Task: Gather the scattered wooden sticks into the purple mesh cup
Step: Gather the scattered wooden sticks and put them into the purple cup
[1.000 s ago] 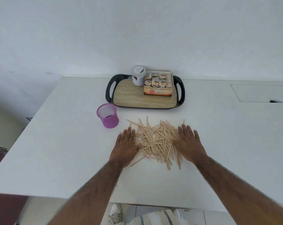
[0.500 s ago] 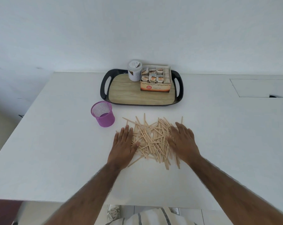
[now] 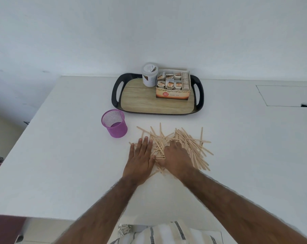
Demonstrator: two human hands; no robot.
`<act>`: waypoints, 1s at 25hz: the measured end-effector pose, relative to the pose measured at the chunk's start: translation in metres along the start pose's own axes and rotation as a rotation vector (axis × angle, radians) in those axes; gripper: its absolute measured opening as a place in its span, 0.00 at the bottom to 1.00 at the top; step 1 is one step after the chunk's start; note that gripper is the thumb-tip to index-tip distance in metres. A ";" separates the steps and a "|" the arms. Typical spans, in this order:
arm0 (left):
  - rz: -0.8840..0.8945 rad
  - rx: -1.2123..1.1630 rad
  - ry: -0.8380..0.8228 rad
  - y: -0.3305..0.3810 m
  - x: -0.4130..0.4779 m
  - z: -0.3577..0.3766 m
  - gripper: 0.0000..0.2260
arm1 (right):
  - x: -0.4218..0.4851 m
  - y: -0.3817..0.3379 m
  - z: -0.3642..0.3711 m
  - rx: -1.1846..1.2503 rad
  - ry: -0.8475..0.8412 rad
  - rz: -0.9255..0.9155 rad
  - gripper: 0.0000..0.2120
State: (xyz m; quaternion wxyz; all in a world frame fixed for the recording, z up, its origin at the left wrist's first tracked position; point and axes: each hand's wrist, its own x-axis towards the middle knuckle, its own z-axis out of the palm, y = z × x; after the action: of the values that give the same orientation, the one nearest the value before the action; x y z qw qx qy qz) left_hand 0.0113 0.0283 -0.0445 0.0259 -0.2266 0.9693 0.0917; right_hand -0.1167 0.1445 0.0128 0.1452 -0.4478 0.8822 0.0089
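Head view: the wooden sticks lie in a loose, crossed heap on the white bench, near the front middle. The purple mesh cup stands upright and looks empty, just beside the heap's far left corner and apart from it. The left hand lies flat, palm down, fingers straight and close together, at the heap's left edge, holding nothing. The right hand rests on the middle of the heap with its fingers curled under; whether they have closed on any sticks I cannot tell.

By my judgement, the step in hand is raking the sticks together into a bundle; none are in the cup yet. The next move calls for squeezing the sticks parallel between both hands, then lifting a bunch and carrying it left to the cup.

A black-rimmed tray sits further back.
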 end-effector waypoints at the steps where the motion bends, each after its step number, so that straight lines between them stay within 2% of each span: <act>1: 0.001 -0.005 0.001 0.001 0.001 -0.001 0.28 | 0.000 -0.001 0.000 -0.018 -0.002 0.001 0.28; 13: 0.036 -0.044 -0.031 0.015 0.007 -0.001 0.27 | 0.001 -0.002 -0.007 -0.035 0.045 0.012 0.19; 17: 0.066 -0.157 -0.015 0.011 0.005 -0.003 0.27 | 0.000 0.000 -0.012 -0.063 0.060 0.015 0.10; 25: -0.017 -0.456 0.168 0.004 0.005 -0.010 0.26 | 0.002 0.023 -0.022 0.027 0.092 0.016 0.06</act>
State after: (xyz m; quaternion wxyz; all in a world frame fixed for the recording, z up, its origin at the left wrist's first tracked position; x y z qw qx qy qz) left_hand 0.0056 0.0274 -0.0341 -0.1058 -0.2417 0.9202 0.2890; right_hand -0.1413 0.1536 0.0309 0.1103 -0.4388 0.8915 -0.0224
